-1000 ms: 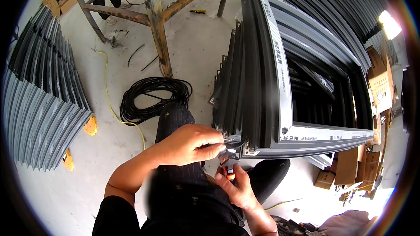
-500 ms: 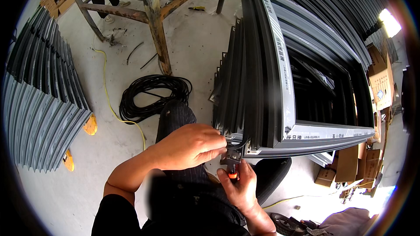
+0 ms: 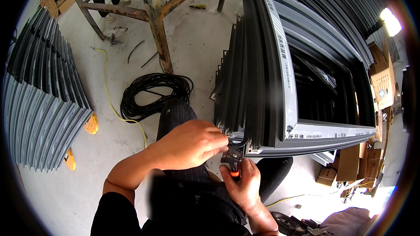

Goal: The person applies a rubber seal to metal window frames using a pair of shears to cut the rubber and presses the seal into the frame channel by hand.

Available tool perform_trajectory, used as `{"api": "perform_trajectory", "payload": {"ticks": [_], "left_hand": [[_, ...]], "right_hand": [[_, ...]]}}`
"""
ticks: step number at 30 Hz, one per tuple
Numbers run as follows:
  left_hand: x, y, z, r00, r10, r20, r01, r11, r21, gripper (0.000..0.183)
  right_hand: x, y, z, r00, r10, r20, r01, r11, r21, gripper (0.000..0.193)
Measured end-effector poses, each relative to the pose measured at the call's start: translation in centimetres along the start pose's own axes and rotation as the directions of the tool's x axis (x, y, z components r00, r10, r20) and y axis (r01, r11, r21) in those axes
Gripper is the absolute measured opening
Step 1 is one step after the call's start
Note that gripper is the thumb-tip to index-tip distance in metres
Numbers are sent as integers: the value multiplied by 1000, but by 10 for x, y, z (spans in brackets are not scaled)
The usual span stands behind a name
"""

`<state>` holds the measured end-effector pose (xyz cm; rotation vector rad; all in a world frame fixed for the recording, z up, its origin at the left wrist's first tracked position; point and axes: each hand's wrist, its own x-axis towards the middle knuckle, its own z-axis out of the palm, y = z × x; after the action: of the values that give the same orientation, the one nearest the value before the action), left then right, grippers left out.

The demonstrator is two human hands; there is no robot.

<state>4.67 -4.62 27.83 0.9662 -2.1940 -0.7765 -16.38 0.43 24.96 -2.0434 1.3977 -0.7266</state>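
Note:
A stack of dark aluminium window frames [image 3: 271, 87] leans in front of me, its near corner above my lap. My left hand [image 3: 190, 144] pinches a black rubber sealing strip [image 3: 239, 142] at that corner. Just below, my right hand [image 3: 243, 185] grips a small cutting tool with an orange handle [image 3: 234, 166], its head up against the strip at the frame's corner. The tool's jaws are hidden between my fingers and the frame.
A coil of black rubber strip [image 3: 153, 94] lies on the concrete floor, beside a yellow cable [image 3: 109, 100]. A rusty metal workbench [image 3: 148, 0] stands behind it. Grey profiles [image 3: 39, 105] are stacked at the left; cardboard boxes [image 3: 380, 83] at the right.
My right hand has risen slightly, bringing the orange-handled tool closer under the frame's corner. My left hand has kept its hold on the strip.

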Motion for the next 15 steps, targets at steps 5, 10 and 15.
{"api": "perform_trajectory", "payload": {"ticks": [5,10,15], "left_hand": [[3,-1,-1,998,-30,46,30,1000,10,13],[0,-2,1,999,-32,34,33,999,-41,17],[1,-2,2,995,-90,30,93,989,-117,16]], "right_hand": [[4,-2,-2,1000,14,-11,-13,999,37,29],[2,-2,-1,1000,17,-8,-16,999,45,28],[-1,7,6,999,7,-48,-6,1000,26,30]]}}
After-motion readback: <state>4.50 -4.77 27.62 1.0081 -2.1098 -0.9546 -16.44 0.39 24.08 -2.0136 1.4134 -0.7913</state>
